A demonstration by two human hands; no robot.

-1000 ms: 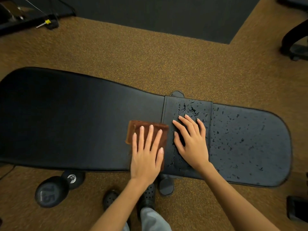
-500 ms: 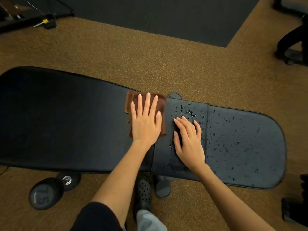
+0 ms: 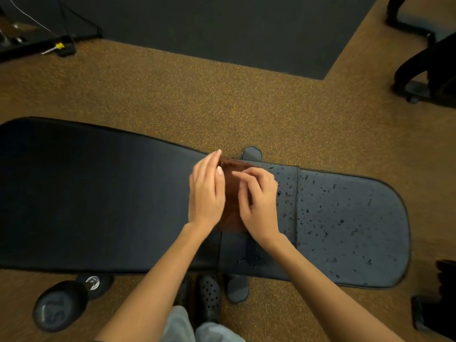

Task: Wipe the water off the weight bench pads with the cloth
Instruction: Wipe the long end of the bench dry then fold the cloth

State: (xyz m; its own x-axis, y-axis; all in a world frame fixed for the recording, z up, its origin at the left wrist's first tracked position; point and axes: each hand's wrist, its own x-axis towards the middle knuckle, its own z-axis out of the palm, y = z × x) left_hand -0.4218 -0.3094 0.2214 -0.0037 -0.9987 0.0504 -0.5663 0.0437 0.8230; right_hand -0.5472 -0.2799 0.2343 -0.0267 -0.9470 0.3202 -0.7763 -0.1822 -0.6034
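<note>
Resting on the bench's centre pad (image 3: pixel 287 191), the cloth (image 3: pixel 232 193) lies between my hands; my left hand (image 3: pixel 206 193) steadies it, fingers straight, while my right hand (image 3: pixel 259 201), curled, pinches its edge to carry it toward the droplets (image 3: pixel 340 220).

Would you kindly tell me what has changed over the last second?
The left hand slid the cloth away across the bench, then tilted onto its edge. The right hand came over onto the cloth, fingers curling. The droplets on the seat pad remain.
</note>
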